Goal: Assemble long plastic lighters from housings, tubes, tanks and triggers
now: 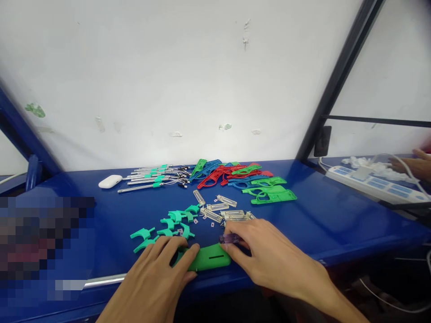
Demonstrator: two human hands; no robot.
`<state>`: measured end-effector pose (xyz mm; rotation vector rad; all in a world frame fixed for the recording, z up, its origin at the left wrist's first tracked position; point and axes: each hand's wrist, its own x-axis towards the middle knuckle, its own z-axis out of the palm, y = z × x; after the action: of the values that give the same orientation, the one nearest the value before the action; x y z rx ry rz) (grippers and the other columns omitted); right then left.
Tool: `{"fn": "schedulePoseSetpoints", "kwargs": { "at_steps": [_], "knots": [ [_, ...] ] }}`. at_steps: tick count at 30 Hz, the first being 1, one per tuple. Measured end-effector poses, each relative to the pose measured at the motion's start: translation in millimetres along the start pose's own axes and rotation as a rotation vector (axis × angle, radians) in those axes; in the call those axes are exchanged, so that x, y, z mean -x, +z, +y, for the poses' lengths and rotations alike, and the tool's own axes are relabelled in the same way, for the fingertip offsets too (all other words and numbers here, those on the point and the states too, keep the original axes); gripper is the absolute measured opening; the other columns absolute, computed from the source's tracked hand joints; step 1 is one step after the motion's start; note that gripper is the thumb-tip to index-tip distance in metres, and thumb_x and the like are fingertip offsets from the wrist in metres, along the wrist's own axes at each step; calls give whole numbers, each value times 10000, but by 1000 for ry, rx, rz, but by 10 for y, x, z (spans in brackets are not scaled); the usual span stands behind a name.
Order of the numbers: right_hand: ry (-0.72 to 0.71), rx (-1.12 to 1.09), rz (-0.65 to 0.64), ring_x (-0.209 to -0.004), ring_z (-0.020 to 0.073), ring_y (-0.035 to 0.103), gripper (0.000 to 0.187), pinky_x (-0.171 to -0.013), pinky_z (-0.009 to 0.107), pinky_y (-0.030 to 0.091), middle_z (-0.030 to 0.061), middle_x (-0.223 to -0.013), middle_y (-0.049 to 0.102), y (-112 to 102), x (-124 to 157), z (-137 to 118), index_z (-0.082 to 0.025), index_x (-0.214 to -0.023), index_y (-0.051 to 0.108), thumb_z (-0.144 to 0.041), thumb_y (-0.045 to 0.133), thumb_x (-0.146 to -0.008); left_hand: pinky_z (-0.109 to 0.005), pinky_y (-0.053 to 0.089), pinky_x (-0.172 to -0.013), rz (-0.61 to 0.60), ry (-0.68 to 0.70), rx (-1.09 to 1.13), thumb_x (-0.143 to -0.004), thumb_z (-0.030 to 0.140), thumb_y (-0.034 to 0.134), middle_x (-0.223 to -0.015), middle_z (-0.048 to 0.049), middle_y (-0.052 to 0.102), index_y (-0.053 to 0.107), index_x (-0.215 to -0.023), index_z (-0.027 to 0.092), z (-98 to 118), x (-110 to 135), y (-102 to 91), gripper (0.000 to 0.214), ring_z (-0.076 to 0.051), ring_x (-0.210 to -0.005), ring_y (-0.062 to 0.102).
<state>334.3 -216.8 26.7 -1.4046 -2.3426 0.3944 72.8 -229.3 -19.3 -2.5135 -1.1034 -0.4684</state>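
Note:
My left hand (161,273) lies near the front edge of the blue table (319,215), its fingers wrapped on the left end of a green plastic housing (210,260). My right hand (266,255) rests at the housing's right end, fingertips pinching a small purple translucent piece (230,238) against it. Just beyond my hands lie several teal trigger-shaped parts (168,224) and several clear rectangular parts (222,211).
Further back are metal rods with teal collars (151,179), a white earbud case (110,181), and a heap of green, blue and red housings (245,179). A white power strip (373,184) and another person's hand (415,163) are at the right. A blurred patch covers the left.

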Motion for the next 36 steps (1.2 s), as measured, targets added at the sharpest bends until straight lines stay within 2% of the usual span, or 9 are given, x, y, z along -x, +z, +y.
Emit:
{"fn": "schedulePoseSetpoints", "kwargs": {
  "at_steps": [3, 7, 10, 12, 15, 17, 22, 27, 36],
  "knots": [
    [3, -7, 1, -715, 172, 607, 221, -656, 301, 363, -25, -824, 705, -9, -1, 16, -245, -851, 605, -323, 591, -1057, -392, 635, -820, 2, 4, 0, -984, 135, 529, -1220, -45, 758, 676, -1333, 308, 7, -15, -2, 417, -288, -1054, 723],
    [37, -153, 59, -751, 180, 616, 244, -677, 295, 400, -31, -841, 704, -100, 27, 40, -270, -968, 660, -475, 584, -1076, -396, 644, -760, 26, 7, 27, -997, 118, 479, -1170, -52, 771, 696, -1296, 291, 26, -52, -7, 408, -290, -993, 738],
    [-4, -381, 216, -794, 164, 637, 296, -722, 278, 458, -26, -895, 704, -186, 52, 43, -276, -1023, 665, -491, 488, -1122, -414, 650, -772, 19, 10, 25, -997, 116, 484, -1201, -56, 765, 684, -1321, 295, 37, -56, -2, 420, -303, -1020, 736],
    [-66, -595, 286, -820, 145, 661, 255, -764, 253, 501, -33, -880, 703, -203, 56, 32, -281, -1067, 645, -454, 472, -1138, -425, 653, -783, 3, 15, 21, -992, 117, 505, -1214, -60, 760, 674, -1343, 296, 43, -48, 5, 429, -309, -1033, 735],
    [-160, -899, 337, -834, 120, 710, 156, -813, 241, 554, -42, -910, 756, -142, 30, 9, -281, -1095, 583, -407, 502, -1139, -434, 652, -838, -27, 16, 22, -995, 136, 547, -1226, -63, 748, 652, -1381, 296, 48, -37, 21, 431, -304, -1060, 726],
    [-187, -994, 338, -823, 113, 733, 137, -814, 249, 574, -29, -967, 791, -72, -4, 0, -274, -1082, 558, -393, 519, -1137, -447, 653, -857, -36, 19, 24, -995, 145, 565, -1233, -69, 740, 641, -1399, 292, 47, -34, 35, 437, -306, -1074, 721],
    [-180, -1015, 303, -814, 115, 749, 151, -796, 260, 582, -16, -993, 804, 25, -65, 6, -268, -1082, 560, -401, 517, -1137, -485, 670, -814, -9, 38, 24, -978, 127, 563, -1210, -87, 739, 644, -1388, 264, 43, -32, 55, 439, -319, -1037, 730],
    [-180, -971, 346, -795, 104, 747, 149, -810, 253, 568, -35, -961, 806, -1, -43, 2, -278, -1084, 558, -403, 505, -1143, -498, 683, -771, 22, 56, 24, -989, 122, 538, -1180, -104, 746, 660, -1357, 237, 61, -43, 43, 404, -326, -1011, 743],
    [-191, -963, 347, -799, 116, 744, 138, -789, 264, 582, -24, -962, 802, 2, -30, 1, -275, -1087, 566, -393, 517, -1138, -499, 689, -748, 14, 56, 31, -972, 107, 561, -1160, -104, 750, 664, -1349, 229, 69, -61, 29, 410, -326, -998, 746]
  ]
}}
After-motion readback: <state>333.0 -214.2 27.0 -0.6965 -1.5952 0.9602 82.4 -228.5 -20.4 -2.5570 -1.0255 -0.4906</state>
